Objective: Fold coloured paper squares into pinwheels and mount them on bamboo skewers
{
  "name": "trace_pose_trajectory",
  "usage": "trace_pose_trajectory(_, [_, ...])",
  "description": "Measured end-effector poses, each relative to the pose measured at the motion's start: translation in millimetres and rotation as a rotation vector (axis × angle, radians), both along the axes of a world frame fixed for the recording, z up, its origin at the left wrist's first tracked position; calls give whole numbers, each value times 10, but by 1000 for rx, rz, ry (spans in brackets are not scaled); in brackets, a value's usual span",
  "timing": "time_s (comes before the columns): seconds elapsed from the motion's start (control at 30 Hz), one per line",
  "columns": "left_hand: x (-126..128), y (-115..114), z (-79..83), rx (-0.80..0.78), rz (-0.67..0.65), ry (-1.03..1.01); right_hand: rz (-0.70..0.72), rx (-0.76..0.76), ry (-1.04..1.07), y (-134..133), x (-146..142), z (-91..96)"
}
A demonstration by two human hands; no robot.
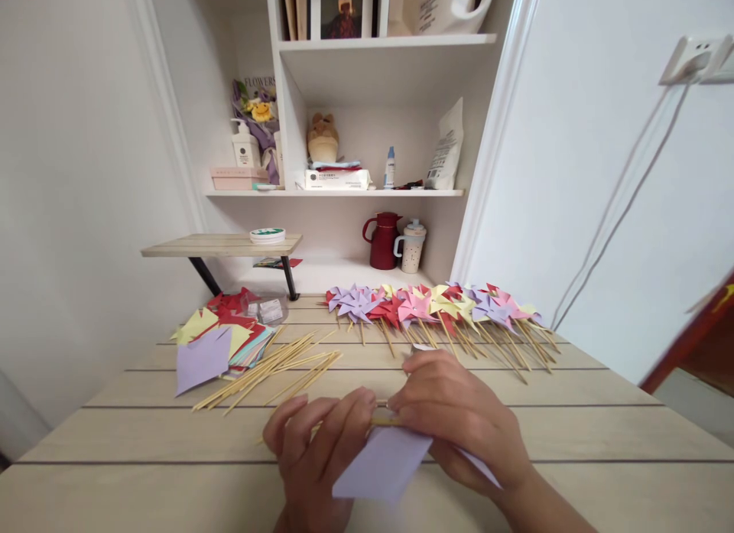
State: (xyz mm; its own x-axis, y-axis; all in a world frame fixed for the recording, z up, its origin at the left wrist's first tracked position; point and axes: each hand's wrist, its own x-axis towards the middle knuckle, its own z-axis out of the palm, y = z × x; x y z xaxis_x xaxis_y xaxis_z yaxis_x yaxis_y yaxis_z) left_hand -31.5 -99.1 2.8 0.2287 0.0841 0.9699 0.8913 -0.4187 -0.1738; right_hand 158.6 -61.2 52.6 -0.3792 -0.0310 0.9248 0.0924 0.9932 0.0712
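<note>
Purple paper [381, 464] is between the two hands, nearer to the person than the row of pinwheels [444, 303], which I take as landmark. One part of it hangs down, slanting, in front of the left hand [326, 449]; another purple edge shows below the right hand [470, 418]. The fingers of the left hand are bent and close together, and their tips rest at the upper edge of the paper; its thumb is hidden. The right hand is closed more tightly, pinching the paper at its upper edge. Between the fingertips one short piece of a thin stick [388, 422] shows, lying across the paper. Whether it is fixed there, I cannot tell.

To the left of the row, loose sticks [275, 372] lie in a spread bundle on the table [573, 433]. Farther left of the row is a pile of coloured papers [252, 342], with a purple square [203, 361] on its near side. Behind the row, a red jug [384, 241] stands upright just beside a pale tumbler [411, 250].
</note>
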Motion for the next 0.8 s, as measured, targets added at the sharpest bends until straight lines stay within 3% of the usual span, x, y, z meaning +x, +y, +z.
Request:
trace_pose_trajectory(0.47, [-10,-13,-29,-74,-67,-16,-8,-5,25,42,11,-27])
trace_pose_trajectory(0.8, [-5,46,-48,-71,-105,-135,11,-62,58,21,-26,-18])
